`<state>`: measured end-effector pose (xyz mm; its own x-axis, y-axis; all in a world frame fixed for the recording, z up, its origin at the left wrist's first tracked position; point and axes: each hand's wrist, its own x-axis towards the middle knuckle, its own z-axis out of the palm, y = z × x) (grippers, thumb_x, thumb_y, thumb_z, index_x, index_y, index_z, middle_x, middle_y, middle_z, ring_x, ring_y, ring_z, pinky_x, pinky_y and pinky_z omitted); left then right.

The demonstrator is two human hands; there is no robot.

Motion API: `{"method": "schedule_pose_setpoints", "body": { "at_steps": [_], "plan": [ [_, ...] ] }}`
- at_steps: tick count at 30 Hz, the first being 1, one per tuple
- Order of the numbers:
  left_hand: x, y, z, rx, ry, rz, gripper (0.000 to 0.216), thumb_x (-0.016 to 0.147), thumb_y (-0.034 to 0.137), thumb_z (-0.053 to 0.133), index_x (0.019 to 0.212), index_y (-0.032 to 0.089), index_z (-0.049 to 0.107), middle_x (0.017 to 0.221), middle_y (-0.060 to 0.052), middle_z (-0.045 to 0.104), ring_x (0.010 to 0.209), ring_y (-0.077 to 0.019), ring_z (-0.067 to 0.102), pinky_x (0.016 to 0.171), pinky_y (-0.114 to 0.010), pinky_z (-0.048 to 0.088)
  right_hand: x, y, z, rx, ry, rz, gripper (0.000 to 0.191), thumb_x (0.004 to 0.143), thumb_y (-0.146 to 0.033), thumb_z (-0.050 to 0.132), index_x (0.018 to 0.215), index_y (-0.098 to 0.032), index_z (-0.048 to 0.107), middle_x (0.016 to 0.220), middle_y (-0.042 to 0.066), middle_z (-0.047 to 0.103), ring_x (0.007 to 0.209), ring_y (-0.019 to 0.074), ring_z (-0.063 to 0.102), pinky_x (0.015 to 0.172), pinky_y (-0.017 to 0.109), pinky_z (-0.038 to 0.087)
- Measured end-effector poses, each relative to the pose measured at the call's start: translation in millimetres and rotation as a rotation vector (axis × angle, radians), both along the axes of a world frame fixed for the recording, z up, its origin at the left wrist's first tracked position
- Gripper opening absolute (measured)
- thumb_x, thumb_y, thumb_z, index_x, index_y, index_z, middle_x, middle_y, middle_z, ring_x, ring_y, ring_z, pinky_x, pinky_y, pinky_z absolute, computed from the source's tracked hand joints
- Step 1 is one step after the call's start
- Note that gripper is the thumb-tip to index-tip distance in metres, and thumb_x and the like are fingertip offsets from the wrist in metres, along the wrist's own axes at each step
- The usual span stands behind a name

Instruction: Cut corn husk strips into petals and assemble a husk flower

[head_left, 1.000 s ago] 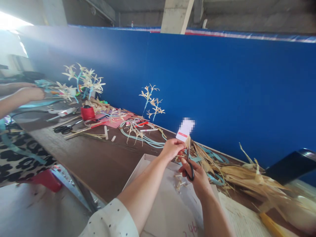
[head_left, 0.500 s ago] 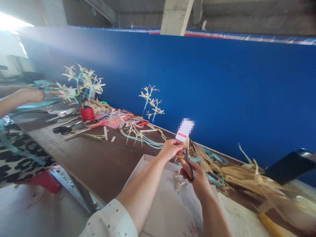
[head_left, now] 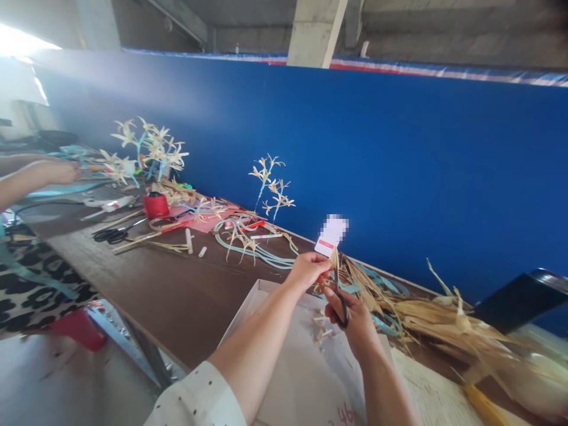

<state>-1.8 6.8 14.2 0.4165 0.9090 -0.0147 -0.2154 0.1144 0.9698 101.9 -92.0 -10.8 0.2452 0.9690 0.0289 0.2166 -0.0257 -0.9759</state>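
Observation:
My left hand (head_left: 306, 270) is closed in a pinch on a small white card (head_left: 331, 235) with a red stripe and a bit of dried straw (head_left: 333, 258), held up over the table. Just below it my right hand (head_left: 352, 319) grips black-handled scissors (head_left: 341, 307), fingers through the loops, the blades pointing up at the straw. Both hands hover above a shallow white cardboard box (head_left: 293, 367) holding a few cut straw pieces (head_left: 320, 329).
A heap of dried straw leaves (head_left: 435, 322) lies to the right. Further left on the brown table (head_left: 168, 284) are pale-blue strips (head_left: 257, 251), straw flower stems (head_left: 270, 183), a red spool (head_left: 156, 204), another pair of scissors (head_left: 113, 234) and another person's arm (head_left: 35, 177).
Both hands have dropped slightly and drifted a little left; the grip on card, straw and scissors is the same. The other person's arm has barely moved.

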Motion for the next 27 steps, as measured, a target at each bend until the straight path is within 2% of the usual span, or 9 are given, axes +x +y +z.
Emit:
{"method": "schedule_pose_setpoints", "body": {
  "at_steps": [8, 20, 27],
  "plan": [
    [3.1, 2.4, -5.4, 0.017, -0.014, 0.003, 0.012, 0.07, 0.023, 0.065, 0.077, 0.013, 0.062, 0.068, -0.003, 0.064, 0.057, -0.0102, 0.058, 0.049, -0.019, 0.046, -1.5, 0.5, 0.4, -0.002, -0.028, -0.023, 0.044, 0.071, -0.055, 0.062, 0.09, -0.016, 0.066, 0.052, 0.0, 0.054, 0.045, 0.0102, 0.041, 0.042, 0.022, 0.026],
    [2.5, -1.2, -0.9, -0.016, -0.032, -0.004, 0.012, 0.071, 0.022, 0.065, 0.077, 0.013, 0.061, 0.067, -0.003, 0.063, 0.055, -0.009, 0.056, 0.048, -0.018, 0.045, -5.0, 0.8, 0.1, -0.009, -0.037, -0.06, 0.049, 0.071, -0.053, 0.061, 0.1, -0.014, 0.065, 0.051, 0.0, 0.053, 0.045, 0.0105, 0.041, 0.042, 0.022, 0.028],
    [0.7, -1.2, -0.3, -0.029, -0.017, -0.03, 0.013, 0.07, 0.022, 0.064, 0.079, 0.013, 0.061, 0.076, -0.005, 0.066, 0.062, -0.01, 0.058, 0.05, -0.017, 0.045, -3.7, 3.2, -4.0, -0.005, -0.037, -0.079, 0.052, 0.069, -0.053, 0.064, 0.102, -0.012, 0.066, 0.05, 0.001, 0.055, 0.045, 0.0109, 0.042, 0.043, 0.023, 0.029]
  ]
}}
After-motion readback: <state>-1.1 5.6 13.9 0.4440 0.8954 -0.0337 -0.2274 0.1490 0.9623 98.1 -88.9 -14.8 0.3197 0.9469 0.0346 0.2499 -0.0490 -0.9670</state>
